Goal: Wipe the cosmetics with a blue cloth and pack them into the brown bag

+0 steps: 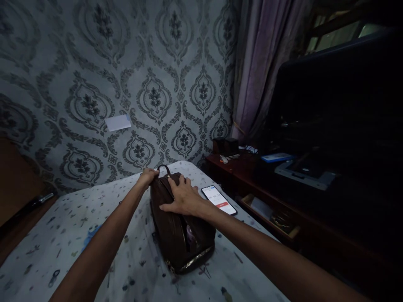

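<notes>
A dark brown backpack (165, 226) with a top carry loop lies on a bed with a patterned white sheet. Its zip gapes partway along the top, and something pale shows faintly inside the gap. My left hand (147, 177) pinches the far left edge of the backpack beside the loop. Across its upper side rests my right hand (184, 197), fingers spread and thumb out, pressing on the brown surface. Just right of that hand a phone (219, 200) lies face up with its screen lit.
A damask-patterned wall (176, 96) rises behind the bed, bearing a white card (118, 122). To the right stands a dark red desk (229, 167) with a large dark screen (330, 109) and an open drawer (267, 216). A purple curtain (256, 63) hangs in the corner.
</notes>
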### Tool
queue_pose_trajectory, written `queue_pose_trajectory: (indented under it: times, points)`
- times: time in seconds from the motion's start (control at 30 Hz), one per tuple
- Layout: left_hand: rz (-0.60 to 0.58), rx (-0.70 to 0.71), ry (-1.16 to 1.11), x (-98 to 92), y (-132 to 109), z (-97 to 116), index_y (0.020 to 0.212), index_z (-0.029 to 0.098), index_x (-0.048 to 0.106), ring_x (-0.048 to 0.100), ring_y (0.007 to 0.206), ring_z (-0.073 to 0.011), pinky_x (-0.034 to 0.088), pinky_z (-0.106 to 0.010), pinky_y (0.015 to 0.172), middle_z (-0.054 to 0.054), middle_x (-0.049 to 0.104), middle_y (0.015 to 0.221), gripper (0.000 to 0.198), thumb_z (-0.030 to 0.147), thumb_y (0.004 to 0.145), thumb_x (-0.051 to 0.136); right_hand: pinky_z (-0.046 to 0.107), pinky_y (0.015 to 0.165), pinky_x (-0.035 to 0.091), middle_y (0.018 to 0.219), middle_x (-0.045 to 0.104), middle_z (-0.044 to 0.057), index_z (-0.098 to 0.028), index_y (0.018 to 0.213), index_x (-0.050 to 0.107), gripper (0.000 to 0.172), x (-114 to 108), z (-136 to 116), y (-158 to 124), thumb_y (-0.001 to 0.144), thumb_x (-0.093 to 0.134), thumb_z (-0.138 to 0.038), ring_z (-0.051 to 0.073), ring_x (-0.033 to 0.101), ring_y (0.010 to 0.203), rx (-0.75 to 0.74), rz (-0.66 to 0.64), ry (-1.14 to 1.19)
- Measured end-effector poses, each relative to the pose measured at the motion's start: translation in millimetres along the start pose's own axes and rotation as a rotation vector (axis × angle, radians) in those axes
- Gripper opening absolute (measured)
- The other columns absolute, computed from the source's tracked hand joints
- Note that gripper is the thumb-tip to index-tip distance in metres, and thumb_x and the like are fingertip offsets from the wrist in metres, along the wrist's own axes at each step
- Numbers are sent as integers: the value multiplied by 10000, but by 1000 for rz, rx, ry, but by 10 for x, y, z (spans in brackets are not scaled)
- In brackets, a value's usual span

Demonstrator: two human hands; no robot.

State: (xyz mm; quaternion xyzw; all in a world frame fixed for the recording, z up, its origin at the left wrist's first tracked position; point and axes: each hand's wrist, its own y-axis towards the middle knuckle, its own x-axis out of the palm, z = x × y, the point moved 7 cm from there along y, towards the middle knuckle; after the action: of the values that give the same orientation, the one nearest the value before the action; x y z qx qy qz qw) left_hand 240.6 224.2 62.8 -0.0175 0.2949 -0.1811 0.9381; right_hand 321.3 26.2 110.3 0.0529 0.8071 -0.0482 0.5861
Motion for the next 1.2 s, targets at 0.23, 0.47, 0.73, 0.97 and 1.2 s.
queue_pose_trajectory:
  times: [0.23,0.47,0.73,0.97,1.2]
  points:
    - [-63,12,96,29,26,111,1266,166,584,638,1075,-238,561,-454,898,-102,615,1266,379,370,948,615,663,1025,365,1569,257,314,-154,1572,243,1058,0,-4,-8,749,700,-636,487,282,1423,-16,19,12]
    - [-182,47,213,254,201,295,1239,156,603,637,1081,-258,561,-454,900,-86,622,1254,372,374,939,627,687,1059,320,1584,227,316,-135,1568,239,1078,25,22,4,737,698,-646,498,218,1458,-24,7,36]
    - [-254,92,216,452,322,388,1259,164,588,638,1075,-241,563,-452,896,-99,616,1263,374,364,945,621,688,1057,319,1581,212,334,-115,1564,244,1056,-6,1,-38,759,683,-639,507,216,1454,-27,-10,40]
    - [-187,102,190,434,369,383,1266,165,585,636,1080,-242,561,-455,899,-101,613,1270,379,364,945,621,662,1053,338,1582,228,315,-125,1553,263,1045,0,6,-32,752,670,-657,496,248,1442,-30,11,19]
    - [-95,152,71,373,343,379,1262,167,588,637,1076,-241,562,-452,898,-99,614,1268,374,367,947,618,681,1053,325,1596,182,332,-113,1562,238,1056,16,8,-29,761,662,-656,506,218,1457,-47,4,31]
